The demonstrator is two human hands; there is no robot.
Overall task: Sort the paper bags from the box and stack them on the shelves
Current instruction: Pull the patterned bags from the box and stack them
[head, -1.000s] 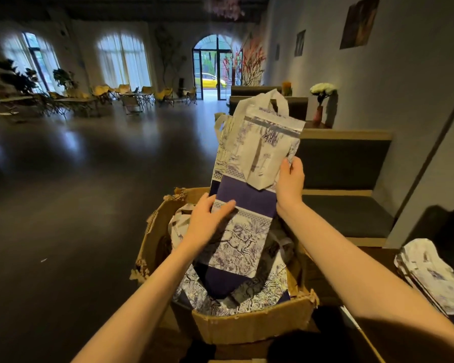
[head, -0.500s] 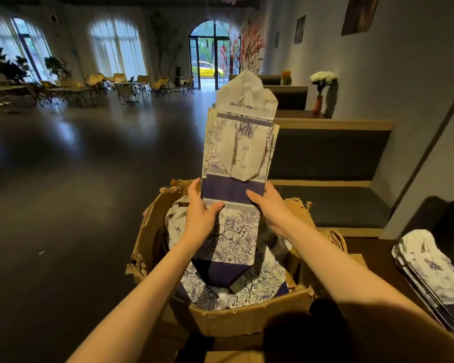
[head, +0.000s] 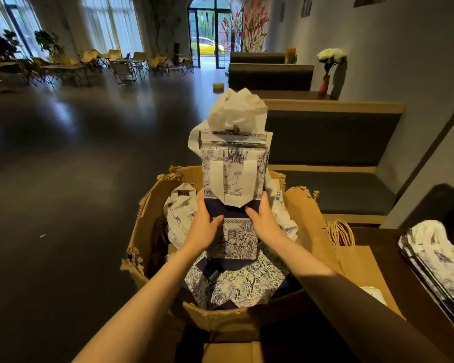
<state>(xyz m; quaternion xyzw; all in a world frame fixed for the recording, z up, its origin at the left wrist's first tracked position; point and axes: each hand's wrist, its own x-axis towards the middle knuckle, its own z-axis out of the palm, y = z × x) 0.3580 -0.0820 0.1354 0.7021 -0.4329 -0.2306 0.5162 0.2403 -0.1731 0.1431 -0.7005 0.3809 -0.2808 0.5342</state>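
**Both hands on a flat bundle of printed bags, held upright over the box**

My left hand [head: 203, 227] grips the left edge of the bundle of paper bags [head: 233, 179], thumb laid across the printed face and fingers wrapped behind. My right hand [head: 264, 221] grips the right edge the same way, thumb pointing inward onto the dark blue band. The two hands sit level with each other, the bundle pinched between them.

The bundle stands upright, its lower end down among the other bags [head: 243, 282] in the box. Its top edge shows several stacked layers. White tissue paper [head: 236, 112] bulges from the top. A folded white handle lies flat against the front face.

The cardboard box [head: 247, 314] has torn, ragged rims and holds more folded bags of the same blue and white print.

To my right, a stack of matching bags [head: 438, 260] lies flat on a dark surface. A plain brown paper bag with twine handles [head: 362, 263] lies between the box and that stack.
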